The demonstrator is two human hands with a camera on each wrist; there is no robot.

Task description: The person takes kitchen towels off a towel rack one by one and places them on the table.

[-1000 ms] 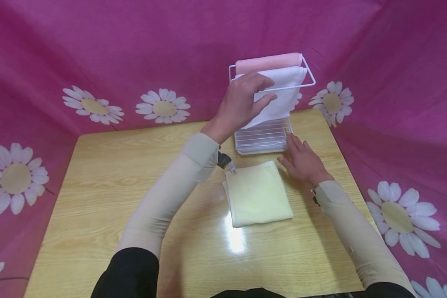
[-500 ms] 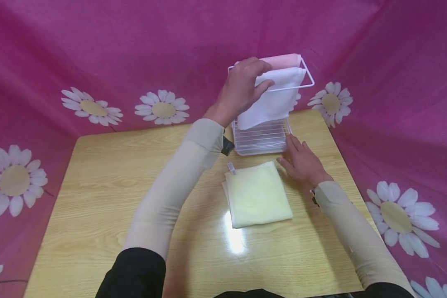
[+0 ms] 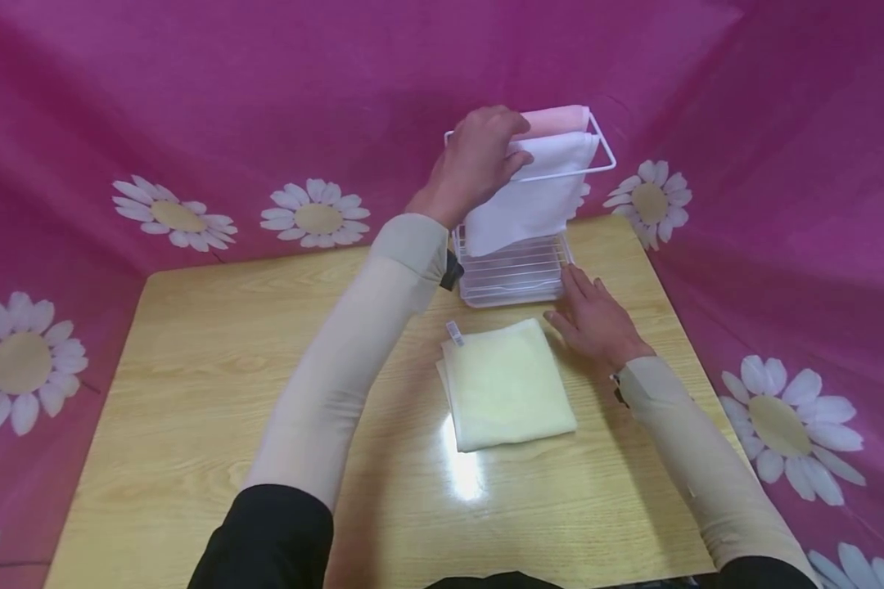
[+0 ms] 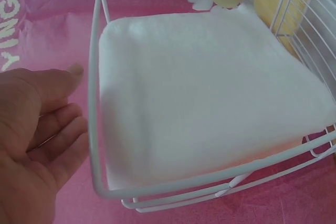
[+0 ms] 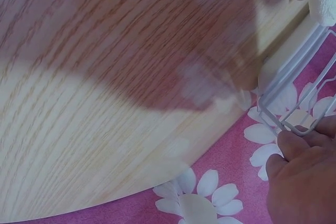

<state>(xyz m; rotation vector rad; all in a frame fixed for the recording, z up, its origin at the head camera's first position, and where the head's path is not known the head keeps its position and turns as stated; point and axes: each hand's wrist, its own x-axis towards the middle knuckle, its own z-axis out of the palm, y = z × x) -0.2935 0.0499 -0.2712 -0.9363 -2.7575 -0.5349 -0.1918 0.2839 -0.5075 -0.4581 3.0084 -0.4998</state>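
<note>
A white wire rack (image 3: 511, 285) stands at the back right of the table. From its upper bars hangs a white towel (image 3: 534, 200), with a pink towel (image 3: 560, 121) behind it. My left hand (image 3: 475, 168) is raised beside the upper rack, fingers loosely bent. In the left wrist view, that hand (image 4: 31, 129) is apart from the front bar (image 4: 93, 98) with nothing between thumb and fingers. Low at the rack's right side, my right hand (image 3: 597, 321) touches the base with its fingertips, fingers fairly straight. In the right wrist view, the fingertips (image 5: 291, 142) are right at the wire edge.
A folded yellow towel (image 3: 511, 388) with a small white tag (image 3: 454, 332) lies on the wooden table (image 3: 250, 393) in front of the rack. Pink flowered cloth (image 3: 383, 90) surrounds the table at the back and sides.
My left hand has shifted up and slightly left, over to the pink towel's left end, uncovering the white towel's lower corner. The right hand has stayed at the rack base.
</note>
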